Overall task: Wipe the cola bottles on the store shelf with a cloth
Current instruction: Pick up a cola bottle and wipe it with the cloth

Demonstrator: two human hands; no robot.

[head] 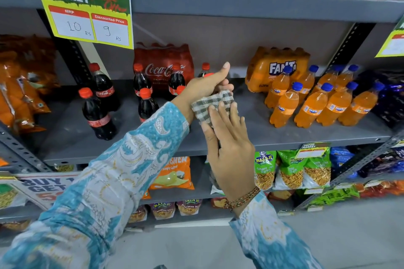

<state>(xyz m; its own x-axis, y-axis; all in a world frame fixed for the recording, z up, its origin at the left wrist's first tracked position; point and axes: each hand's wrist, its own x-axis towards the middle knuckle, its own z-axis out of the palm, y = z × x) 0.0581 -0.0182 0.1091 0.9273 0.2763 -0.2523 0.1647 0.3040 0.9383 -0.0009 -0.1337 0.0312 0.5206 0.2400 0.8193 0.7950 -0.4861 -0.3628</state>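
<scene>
Several small cola bottles with red caps stand on the grey middle shelf, among them one at the front left and one in the middle. My left hand is closed round the neck of a cola bottle lifted off the shelf. Only its red cap shows; the rest is hidden. A grey-and-white checked cloth is wrapped over the bottle's body. My right hand presses the cloth against the bottle from the front, fingers pointing up.
A shrink-wrapped Coca-Cola pack stands at the back of the shelf. To the right are several Fanta bottles and a Fanta pack. A price sign hangs from the upper shelf. Snack bags fill the lower shelves.
</scene>
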